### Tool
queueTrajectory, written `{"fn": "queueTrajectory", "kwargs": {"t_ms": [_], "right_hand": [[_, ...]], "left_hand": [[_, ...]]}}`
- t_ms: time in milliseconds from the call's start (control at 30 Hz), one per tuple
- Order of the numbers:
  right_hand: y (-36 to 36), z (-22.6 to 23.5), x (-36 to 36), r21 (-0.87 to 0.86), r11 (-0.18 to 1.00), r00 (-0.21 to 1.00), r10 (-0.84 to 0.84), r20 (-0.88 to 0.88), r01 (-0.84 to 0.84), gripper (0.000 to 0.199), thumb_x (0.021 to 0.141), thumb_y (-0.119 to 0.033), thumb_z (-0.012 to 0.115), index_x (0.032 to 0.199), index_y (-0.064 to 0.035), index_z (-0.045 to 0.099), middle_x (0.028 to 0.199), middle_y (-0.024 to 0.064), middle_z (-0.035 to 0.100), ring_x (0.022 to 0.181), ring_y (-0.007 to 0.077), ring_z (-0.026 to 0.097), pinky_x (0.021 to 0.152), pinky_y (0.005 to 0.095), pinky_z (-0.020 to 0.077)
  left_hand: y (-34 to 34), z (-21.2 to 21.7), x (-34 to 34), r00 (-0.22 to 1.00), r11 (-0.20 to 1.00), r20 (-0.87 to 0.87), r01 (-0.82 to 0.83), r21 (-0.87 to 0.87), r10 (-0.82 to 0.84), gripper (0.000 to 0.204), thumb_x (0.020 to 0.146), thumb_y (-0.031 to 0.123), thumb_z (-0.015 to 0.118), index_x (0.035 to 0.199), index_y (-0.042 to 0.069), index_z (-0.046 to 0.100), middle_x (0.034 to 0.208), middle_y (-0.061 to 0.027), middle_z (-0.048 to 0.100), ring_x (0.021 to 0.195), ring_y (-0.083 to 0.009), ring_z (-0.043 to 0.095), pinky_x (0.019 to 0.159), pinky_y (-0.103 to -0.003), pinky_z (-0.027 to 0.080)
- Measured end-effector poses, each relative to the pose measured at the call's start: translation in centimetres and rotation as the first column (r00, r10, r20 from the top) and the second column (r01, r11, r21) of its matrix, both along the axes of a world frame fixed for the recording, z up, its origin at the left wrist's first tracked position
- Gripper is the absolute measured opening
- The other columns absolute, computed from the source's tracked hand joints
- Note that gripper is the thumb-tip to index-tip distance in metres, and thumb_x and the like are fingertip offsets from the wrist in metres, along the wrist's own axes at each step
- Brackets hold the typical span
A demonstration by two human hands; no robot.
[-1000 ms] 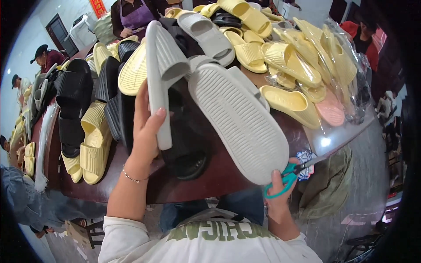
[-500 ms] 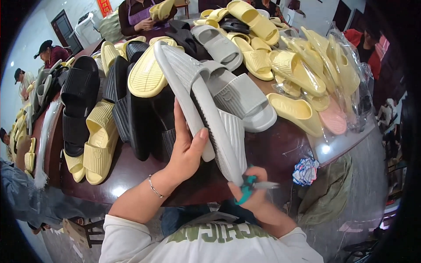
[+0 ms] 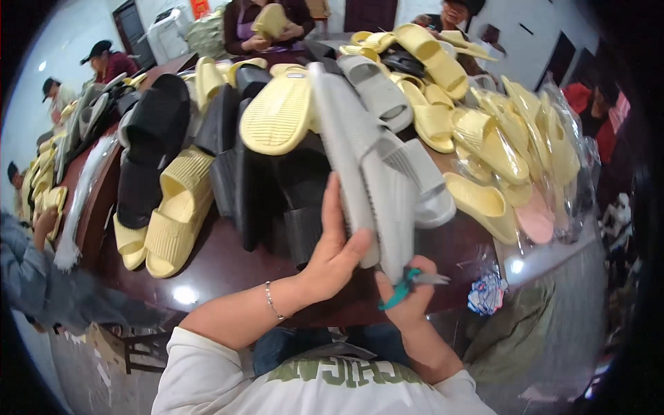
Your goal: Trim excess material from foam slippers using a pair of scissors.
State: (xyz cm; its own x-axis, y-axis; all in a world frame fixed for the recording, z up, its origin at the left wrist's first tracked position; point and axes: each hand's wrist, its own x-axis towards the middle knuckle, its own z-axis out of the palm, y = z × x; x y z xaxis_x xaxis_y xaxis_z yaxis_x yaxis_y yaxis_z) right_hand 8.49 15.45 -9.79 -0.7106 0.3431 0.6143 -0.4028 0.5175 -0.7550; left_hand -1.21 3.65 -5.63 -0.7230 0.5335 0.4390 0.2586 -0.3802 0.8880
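My left hand (image 3: 333,266) grips a pair of light grey slide slippers (image 3: 344,131) by the sole, thumb on the near side. They stand nearly upright on end over the table, sole against sole, slightly blurred. At their lower end is my right hand (image 3: 413,304), closed round teal-handled scissors (image 3: 395,296) whose blades point right. Its fingertips meet the lower end of one grey slipper. Just left of the pair, a yellow slipper (image 3: 277,117) shows its ribbed sole, above black slippers (image 3: 304,187). Another grey slipper (image 3: 415,169) lies close behind on the right.
Black slippers (image 3: 155,131) and yellow slippers (image 3: 181,214) cover the left of the dark red table (image 3: 221,277). A yellow pile (image 3: 436,62) and plastic-wrapped slippers (image 3: 484,142) lie right. A crumpled blue-white bundle (image 3: 487,294) sits at the edge. Several people work around the table.
The view has shifted, so the scene sits farther right. The grey slippers have tipped more upright and lie closer together. Both hands keep their holds.
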Motion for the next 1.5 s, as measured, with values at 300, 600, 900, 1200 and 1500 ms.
{"fn": "queueTrajectory", "kwargs": {"t_ms": [300, 600, 900, 1200, 1500], "right_hand": [[1.3, 0.5, -0.4, -0.086, 0.953, 0.955, 0.283, -0.088, -0.29, 0.051, 0.067, -0.008, 0.073, 0.102, -0.0088, 0.036, 0.098, 0.0129, 0.053, 0.086, 0.0185, 0.053, 0.071, 0.0257, 0.0426], [3.1, 0.0, -2.5, -0.419, 0.88, 0.971, 0.238, -0.019, -0.224, 0.053, 0.07, 0.003, 0.064, 0.112, -0.0083, 0.034, 0.088, 0.01, 0.056, 0.08, 0.0144, 0.053, 0.07, 0.0242, 0.0423], [3.4, -0.9, -2.3, -0.376, 0.911, 0.969, 0.226, 0.104, -0.172, 0.06, 0.067, 0.011, 0.061, 0.118, -0.0071, 0.035, 0.082, 0.004, 0.05, 0.077, 0.0107, 0.048, 0.069, 0.0228, 0.0413], [2.8, -0.1, -2.3, -0.441, 0.878, 0.946, 0.281, 0.16, -0.186, 0.056, 0.064, 0.011, 0.062, 0.112, -0.0042, 0.037, 0.076, 0.0026, 0.049, 0.071, 0.0106, 0.05, 0.067, 0.0234, 0.0435], [3.5, 0.1, -2.9, -0.399, 0.913, 0.969, 0.019, 0.246, 0.084, 0.05, 0.066, 0.009, 0.064, 0.107, -0.0037, 0.037, 0.074, 0.0027, 0.053, 0.065, 0.0097, 0.052, 0.061, 0.0222, 0.0445]], "left_hand": [[-1.1, 2.7, 0.1, 0.912, 0.986, 0.396, 0.05, 0.159, -0.109, 0.098, 0.068, 0.009, 0.063, 0.14, 0.009, -0.003, 0.14, -0.0106, 0.021, 0.127, -0.0225, 0.027, 0.103, -0.036, 0.024], [-8.9, 5.9, -0.9, 0.874, 0.899, 0.482, -0.161, 0.408, -0.062, 0.078, 0.067, 0.016, 0.061, 0.135, 0.006, 0.023, 0.127, -0.0119, 0.039, 0.117, -0.0242, 0.04, 0.097, -0.037, 0.035], [-24.6, 5.5, -5.3, 0.732, 0.426, 0.375, -0.653, 0.626, 0.569, 0.04, 0.089, 0.029, 0.037, 0.116, 0.004, 0.048, 0.115, -0.0083, 0.054, 0.106, -0.0233, 0.052, 0.091, -0.039, 0.041], [-40.5, 1.3, -12.5, 0.603, 0.461, 0.591, -0.795, 0.394, 0.536, 0.033, 0.094, 0.023, 0.037, 0.116, 0.001, 0.048, 0.11, -0.0105, 0.056, 0.101, -0.0243, 0.055, 0.089, -0.04, 0.044], [-44.0, -2.6, -15.2, 0.401, 0.389, 0.52, -0.911, 0.139, 0.754, 0.027, 0.089, 0.016, 0.046, 0.11, 0.001, 0.053, 0.106, -0.0094, 0.058, 0.093, -0.0231, 0.058, 0.08, -0.034, 0.048]]}}
